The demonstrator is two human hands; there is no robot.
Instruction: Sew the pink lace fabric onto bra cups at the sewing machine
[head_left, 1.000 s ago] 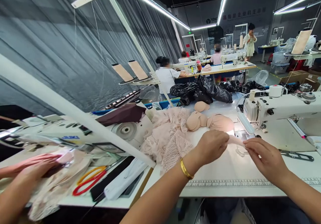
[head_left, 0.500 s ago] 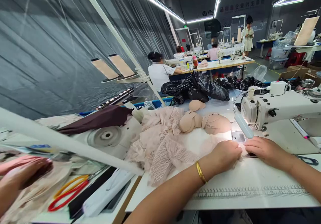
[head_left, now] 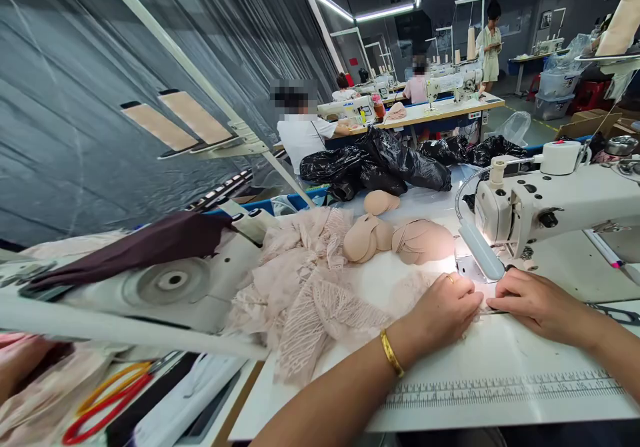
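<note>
My left hand (head_left: pixel 443 310), with a gold bangle on the wrist, rests on the white table with fingers curled and pressed down on a small pale fabric piece (head_left: pixel 483 303) beside the needle area. My right hand (head_left: pixel 535 300) lies on the same piece from the right, fingers bent and pinching its edge. Both hands sit just in front of the white sewing machine (head_left: pixel 555 203), under its lit lamp. A heap of pale pink lace (head_left: pixel 305 280) lies left of my left hand. Beige foam cups (head_left: pixel 395 237) are stacked behind it.
A printed ruler strip (head_left: pixel 500 390) runs along the table's front edge. Black scissors (head_left: pixel 613 312) lie at the right. Another machine with a dark cloth (head_left: pixel 165 267) stands left, red loop handles (head_left: pixel 105 400) in front. Black bags (head_left: pixel 380 163) are piled behind; other people sew farther back.
My hands came down from mid-air onto the table and brought the small fabric piece up to the machine's needle area. The view has dropped and shifted right.
</note>
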